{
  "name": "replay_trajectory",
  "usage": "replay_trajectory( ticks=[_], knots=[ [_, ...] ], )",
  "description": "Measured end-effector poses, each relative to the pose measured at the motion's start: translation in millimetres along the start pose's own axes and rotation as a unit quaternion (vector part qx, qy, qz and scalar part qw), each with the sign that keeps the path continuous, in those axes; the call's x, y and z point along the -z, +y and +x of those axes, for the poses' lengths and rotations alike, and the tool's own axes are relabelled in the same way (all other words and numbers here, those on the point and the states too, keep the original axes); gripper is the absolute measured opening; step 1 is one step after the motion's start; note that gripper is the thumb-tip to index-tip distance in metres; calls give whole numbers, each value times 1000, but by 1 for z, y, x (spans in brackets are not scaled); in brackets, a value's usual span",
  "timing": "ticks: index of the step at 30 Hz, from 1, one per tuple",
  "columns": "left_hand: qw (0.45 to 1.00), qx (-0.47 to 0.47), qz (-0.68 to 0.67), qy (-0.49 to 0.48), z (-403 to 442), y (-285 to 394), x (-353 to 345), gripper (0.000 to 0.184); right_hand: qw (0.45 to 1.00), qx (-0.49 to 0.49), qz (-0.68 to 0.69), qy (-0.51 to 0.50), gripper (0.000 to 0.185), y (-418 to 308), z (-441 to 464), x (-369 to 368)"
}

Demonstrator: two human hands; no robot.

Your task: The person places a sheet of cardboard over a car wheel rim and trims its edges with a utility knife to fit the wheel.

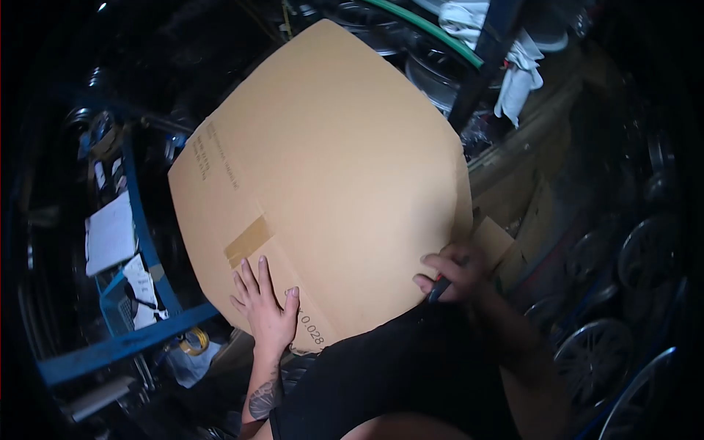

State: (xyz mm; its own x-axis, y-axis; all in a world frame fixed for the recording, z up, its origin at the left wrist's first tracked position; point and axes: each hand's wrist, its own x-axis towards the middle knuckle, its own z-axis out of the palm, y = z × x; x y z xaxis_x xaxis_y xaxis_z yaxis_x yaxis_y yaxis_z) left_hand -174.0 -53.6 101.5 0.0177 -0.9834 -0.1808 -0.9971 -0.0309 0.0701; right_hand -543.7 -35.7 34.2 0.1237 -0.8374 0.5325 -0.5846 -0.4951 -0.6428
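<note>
A large sheet of brown cardboard (337, 154), with printed text and a strip of brown tape, fills the middle of the view. My left hand (268, 308) lies flat on its near left part, fingers spread, just below the tape (248, 240). At the cardboard's near right edge, my right hand (458, 273) is closed around a slim dark tool with a red part (438, 287). That tool looks like a utility knife or a marker; shadow and the fingers hide most of it.
On the left stands a blue metal frame (143, 213) with papers (111, 233) and a blue basket (116, 301). Yellow tape rolls (193, 341) hang below. Several wheel rims (598, 359) stand at the right. White cloths (519, 81) hang by a dark post at the upper right.
</note>
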Motion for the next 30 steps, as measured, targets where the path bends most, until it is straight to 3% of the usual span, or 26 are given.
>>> replay_trajectory(
  ticks=[2, 5, 8, 9, 15, 18, 20, 22, 24, 26, 28, 30],
  knots=[
    [1000, -4, 6, -7, -2, -1, -1, 87, 998, 39, -38, 26, 26, 2, -13, -7],
    [1000, -7, 9, -2, -2, -1, -6, 86, 993, 47, 39, 97, 22, 16, -36, -31],
    [1000, -19, 4, 5, -4, -5, -11, 86, 956, 78, 38, 279, 19, 24, -35, -67],
    [1000, -21, 15, 1, -3, -5, -12, 86, 950, 69, 58, 298, 20, 22, -37, -76],
    [995, -68, 60, -36, 17, 8, 14, 82, 967, -6, -32, 252, 25, 10, -53, -66],
    [996, -64, 49, -44, 76, 15, 43, 78, 977, -45, -19, 207, 35, 5, -54, -58],
    [997, -65, 37, -5, 133, 13, 56, 74, 980, -19, -4, 197, 42, 14, -60, -61],
    [990, -93, -41, 94, 219, -9, 45, 71, 987, -2, 13, 160, 47, 28, -68, -62],
    [967, -155, -79, 184, 315, -27, 33, 68, 994, 2, 30, 101, 51, 37, -89, -62],
    [944, -208, -103, 236, 396, -34, 23, 66, 991, -1, 61, 120, 54, 41, -87, -67],
    [977, -106, -73, 168, 430, -16, 27, 81, 992, -17, 23, 123, 57, 42, -89, -69],
    [984, -66, -105, 125, 439, 10, 40, 83, 994, -32, 2, 106, 53, 48, -100, -67]
  ],
)
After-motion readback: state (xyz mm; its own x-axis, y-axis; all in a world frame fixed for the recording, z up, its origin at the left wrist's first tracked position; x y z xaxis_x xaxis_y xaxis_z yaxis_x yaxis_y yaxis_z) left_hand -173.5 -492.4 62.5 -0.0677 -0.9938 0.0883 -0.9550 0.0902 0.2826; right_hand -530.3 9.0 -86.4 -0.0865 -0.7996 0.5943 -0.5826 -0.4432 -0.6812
